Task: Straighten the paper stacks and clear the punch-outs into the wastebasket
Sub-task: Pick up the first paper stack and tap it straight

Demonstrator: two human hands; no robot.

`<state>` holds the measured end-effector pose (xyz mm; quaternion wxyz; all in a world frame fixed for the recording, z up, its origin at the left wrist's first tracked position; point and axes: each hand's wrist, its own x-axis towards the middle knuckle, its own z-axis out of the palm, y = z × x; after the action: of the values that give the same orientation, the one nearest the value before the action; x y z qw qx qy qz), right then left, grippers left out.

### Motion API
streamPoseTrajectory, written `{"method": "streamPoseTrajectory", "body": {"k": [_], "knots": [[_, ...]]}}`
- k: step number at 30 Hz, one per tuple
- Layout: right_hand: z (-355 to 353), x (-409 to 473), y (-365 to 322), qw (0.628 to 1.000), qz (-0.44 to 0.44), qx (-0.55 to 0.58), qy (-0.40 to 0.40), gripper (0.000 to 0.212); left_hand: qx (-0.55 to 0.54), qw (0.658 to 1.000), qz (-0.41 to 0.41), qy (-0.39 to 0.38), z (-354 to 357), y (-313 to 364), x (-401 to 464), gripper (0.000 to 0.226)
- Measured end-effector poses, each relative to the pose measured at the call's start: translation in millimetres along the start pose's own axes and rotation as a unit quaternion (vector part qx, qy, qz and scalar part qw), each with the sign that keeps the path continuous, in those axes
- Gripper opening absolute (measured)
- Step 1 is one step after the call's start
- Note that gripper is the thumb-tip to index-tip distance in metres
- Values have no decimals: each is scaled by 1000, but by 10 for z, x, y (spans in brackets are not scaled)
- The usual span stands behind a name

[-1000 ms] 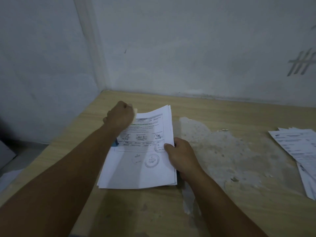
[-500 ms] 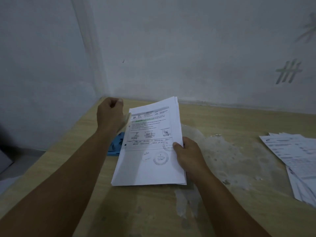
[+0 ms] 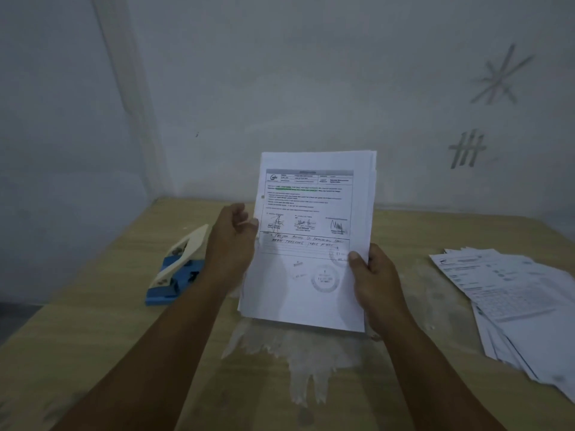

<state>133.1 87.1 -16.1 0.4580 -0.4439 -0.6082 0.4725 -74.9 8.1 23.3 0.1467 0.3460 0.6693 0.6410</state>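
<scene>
White paper stack (image 3: 308,244) upright, seemingly near-vertical, both hands

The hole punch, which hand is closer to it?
Left. The left hand is right beside the punch, holding the papers' left edge. The right hand holds their far side.

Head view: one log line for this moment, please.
left hand: grips paper stack | right hand: grips stack | stack: upright | hole punch: on table

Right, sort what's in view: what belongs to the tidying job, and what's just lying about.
Belongs to the job:
- held paper stack, gripped by left hand and right hand
- fanned-out paper stack

Lying about:
- hole punch
- table
</scene>
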Motion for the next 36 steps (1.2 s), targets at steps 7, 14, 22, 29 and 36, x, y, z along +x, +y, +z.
{"method": "streamPoseTrajectory", "body": {"k": [7,14,22,29,36], "knots": [[-120,3,-16,999,-38,35,17,20,-53,995,-29,-80,192,-39,-96,22],[-112,56,-4,997,-36,64,32,21,-63,996,28,-55,303,-36,-155,29],[-56,62,210,1000,-5,10,18,19,-16,996,0,-83,432,-266,-257,22],[-78,271,177,994,-21,-78,68,12,46,998,-15,-36,536,-298,-45,14],[-57,665,279,988,63,-127,53,25,138,985,-70,-70,777,-375,283,26]]}}
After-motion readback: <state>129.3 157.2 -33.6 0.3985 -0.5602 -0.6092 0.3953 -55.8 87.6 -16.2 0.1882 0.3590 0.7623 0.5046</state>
